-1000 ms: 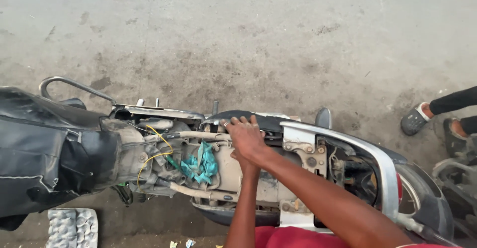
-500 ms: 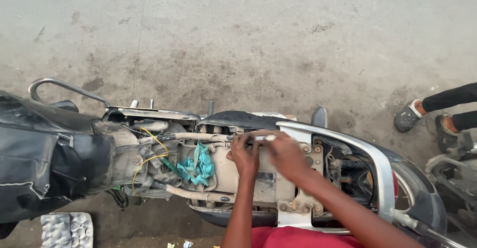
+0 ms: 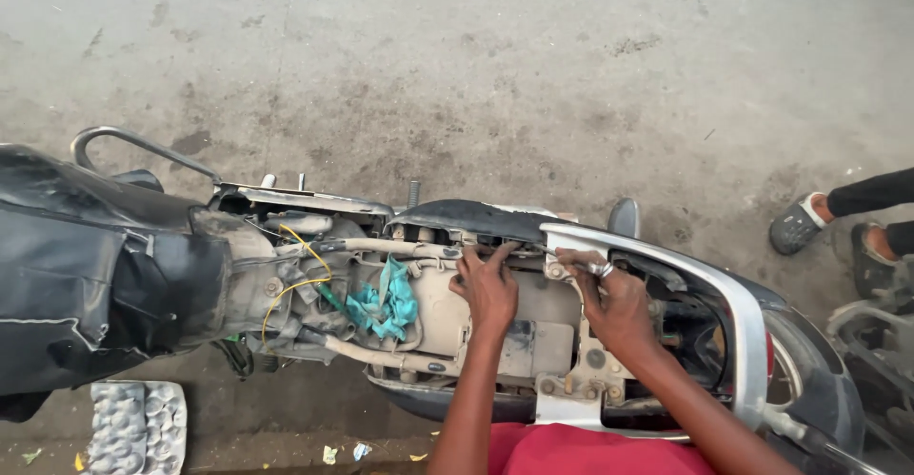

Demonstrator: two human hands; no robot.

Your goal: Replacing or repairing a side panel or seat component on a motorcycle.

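Observation:
A stripped scooter lies across the view with its frame [image 3: 400, 247] and inner parts bare. My left hand [image 3: 487, 285] rests on the beige inner housing [image 3: 538, 337], fingertips touching the far frame tube under the black panel [image 3: 476, 216]. My right hand [image 3: 614, 299], a ring on one finger, presses its fingers against the near end of the silver grab rail [image 3: 724, 289]. Whether either hand pinches a small part is hidden by the fingers. A teal rag [image 3: 386, 306] is stuffed in the frame left of my left hand, beside a yellow wire [image 3: 309, 266].
The black seat [image 3: 86, 266] is flipped open at the left. A grey egg-style tray [image 3: 138, 427] lies on the ground below it. Another person's sandalled feet [image 3: 800, 226] stand at the right edge near a second vehicle's parts [image 3: 876, 380]. Stained concrete [image 3: 476, 66] stretches beyond.
One hand was on the frame a second ago; now both hands are on it, spread apart, the right one moved rightward to the rail's end. The view shifted slightly.

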